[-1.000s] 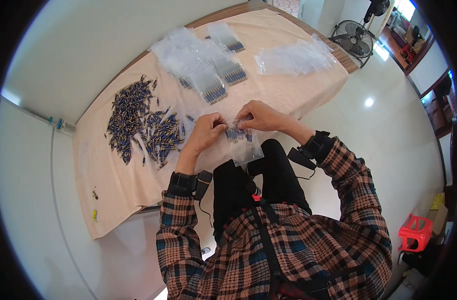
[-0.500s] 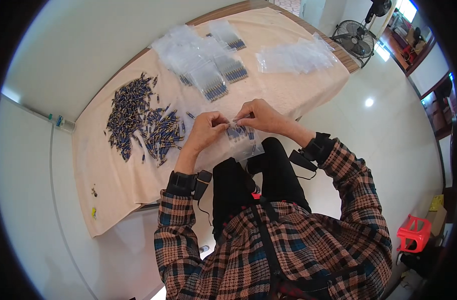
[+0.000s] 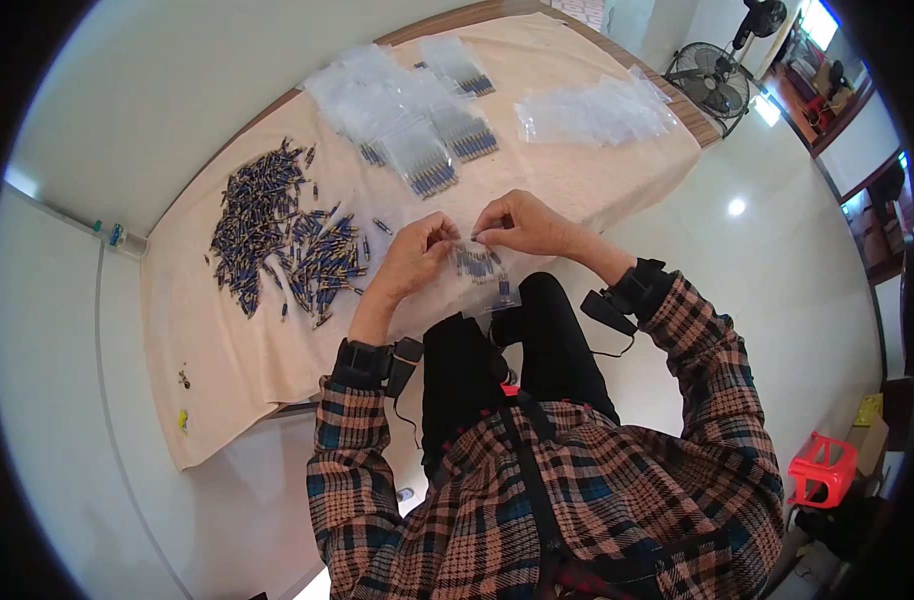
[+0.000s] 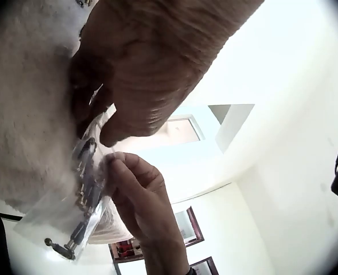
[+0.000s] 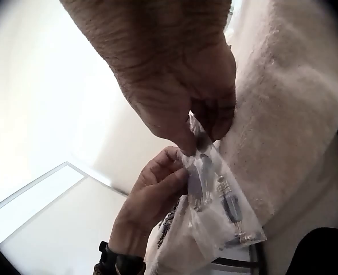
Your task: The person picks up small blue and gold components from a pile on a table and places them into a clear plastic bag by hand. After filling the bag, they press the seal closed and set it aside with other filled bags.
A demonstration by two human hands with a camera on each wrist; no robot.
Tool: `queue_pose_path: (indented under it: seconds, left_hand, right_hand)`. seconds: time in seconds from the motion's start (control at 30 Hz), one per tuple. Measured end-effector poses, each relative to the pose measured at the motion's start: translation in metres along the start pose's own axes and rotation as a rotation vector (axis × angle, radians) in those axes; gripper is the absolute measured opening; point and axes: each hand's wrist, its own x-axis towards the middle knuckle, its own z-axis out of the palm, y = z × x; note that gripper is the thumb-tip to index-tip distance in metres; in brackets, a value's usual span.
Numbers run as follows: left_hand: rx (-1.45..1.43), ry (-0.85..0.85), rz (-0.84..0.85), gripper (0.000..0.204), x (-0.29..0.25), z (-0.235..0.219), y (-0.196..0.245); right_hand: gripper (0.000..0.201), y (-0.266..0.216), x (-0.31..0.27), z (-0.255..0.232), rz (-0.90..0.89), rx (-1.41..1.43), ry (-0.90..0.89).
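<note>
Both hands pinch the top edge of a small clear plastic bag [image 3: 487,293] [image 5: 236,215], which hangs at the table's near edge above the lap. Inside it lie several blue connectors with metal ends [image 3: 477,262] [image 4: 78,232]. The left hand [image 3: 417,258] [image 4: 151,63] grips the bag's left corner between thumb and fingers. Close beside it, the right hand [image 3: 529,226] [image 5: 174,74] holds the other side of the same edge. In the right wrist view the bag slants downward, its connectors lying at mixed angles.
A large pile of loose blue connectors [image 3: 262,215] lies left on the cloth-covered table [image 3: 237,370]. Filled bags [image 3: 424,160] are stacked at the back, with flat clear bags [image 3: 597,112] to their right. A fan [image 3: 712,80] and a red stool [image 3: 824,470] stand on the floor.
Both hands have shifted slightly up in the head view while keeping the bag between them. The connectors inside have moved a little, and the bag hangs at a slightly different angle.
</note>
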Motion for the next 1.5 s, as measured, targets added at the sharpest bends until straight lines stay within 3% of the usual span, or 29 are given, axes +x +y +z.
queue_pose_path:
  seconds: [0.2, 0.3, 0.47, 0.6, 0.7, 0.87, 0.97, 1.0, 1.1, 1.27, 1.37, 1.5]
  left_hand:
    - [0.040, -0.037, -0.074, 0.013, -0.001, 0.010, 0.004]
    - [0.273, 0.072, 0.010, 0.018, -0.004, 0.018, 0.001]
    - [0.282, 0.089, 0.046, 0.019, -0.008, 0.017, -0.004]
    - [0.137, 0.092, 0.059, 0.029, -0.010, 0.018, -0.004]
    - [0.039, 0.176, 0.041, 0.050, -0.015, 0.021, -0.001]
    - [0.095, 0.209, 0.032, 0.058, -0.017, 0.019, 0.000]
    - [-0.401, 0.253, -0.058, 0.053, -0.015, 0.020, 0.000]
    - [-0.400, 0.254, -0.057, 0.053, -0.015, 0.021, -0.001]
    - [-0.798, 0.186, -0.113, 0.045, -0.018, 0.025, -0.003]
    - [-0.603, 0.018, -0.216, 0.035, -0.031, 0.012, -0.004]
    - [-1.006, -0.077, -0.091, 0.027, -0.039, 0.021, 0.010]
    - [-1.036, -0.086, -0.082, 0.027, -0.043, 0.019, 0.014]
  right_hand:
    - [0.011, -0.006, 0.000, 0.004, -0.059, -0.152, 0.026]
    - [0.010, -0.004, -0.003, 0.008, -0.042, -0.118, 0.064]
    - [0.014, -0.005, -0.006, 0.012, -0.009, -0.036, 0.131]
    - [0.015, -0.003, -0.005, 0.014, 0.012, -0.018, 0.154]
    - [0.015, -0.001, -0.005, 0.015, 0.039, 0.005, 0.146]
    - [0.014, 0.002, -0.003, 0.012, 0.130, 0.153, 0.080]
    - [0.017, 0.000, 0.000, 0.010, 0.165, 0.229, 0.074]
    - [0.018, -0.001, 0.001, 0.010, 0.183, 0.269, 0.070]
    - [0.017, -0.007, 0.005, 0.009, 0.228, 0.325, 0.046]
    - [0.017, -0.039, 0.011, 0.001, 0.261, 0.423, 0.032]
    - [0.019, -0.055, 0.014, -0.004, 0.231, 0.537, 0.060]
    - [0.020, -0.062, 0.015, -0.001, 0.213, 0.665, 0.091]
